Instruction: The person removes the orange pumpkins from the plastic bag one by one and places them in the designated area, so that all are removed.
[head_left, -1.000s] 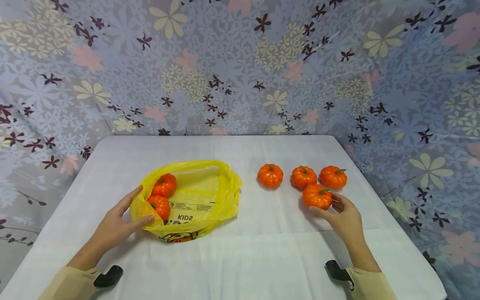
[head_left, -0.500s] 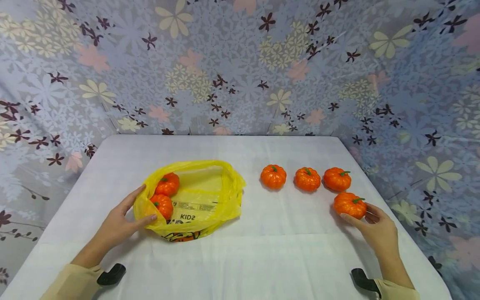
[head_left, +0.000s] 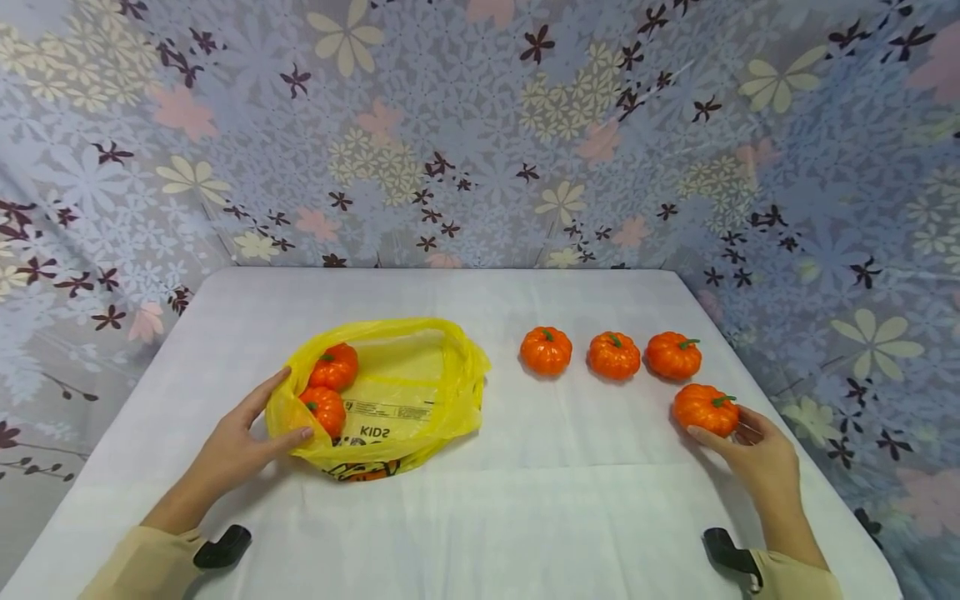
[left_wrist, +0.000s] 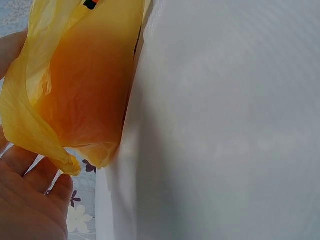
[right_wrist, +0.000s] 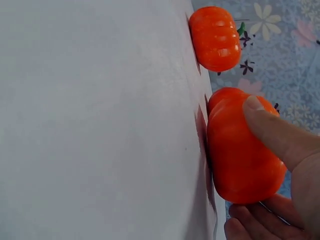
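Yellow bag (head_left: 405, 390) lies open on the counter (head_left: 525, 525), two orange pumpkins (head_left: 334, 368) inside. Left hand (head_left: 236, 450) holds its side; right hand (head_left: 763, 460) grips another pumpkin (head_left: 703, 409).

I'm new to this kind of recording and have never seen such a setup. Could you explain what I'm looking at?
There is no machine here, just a person's two bare hands. The wide picture comes from a camera worn on the head, looking forward and down. The two close-ups come from cameras on the wrists: one shows the left hand, the other the right hand.

On the white table lies an open yellow bag with two orange pumpkins inside. Three loose pumpkins sit to the bag's right. The left hand holds the bag's left side; the right hand holds a sixth pumpkin. Behind everything is a floral backdrop.
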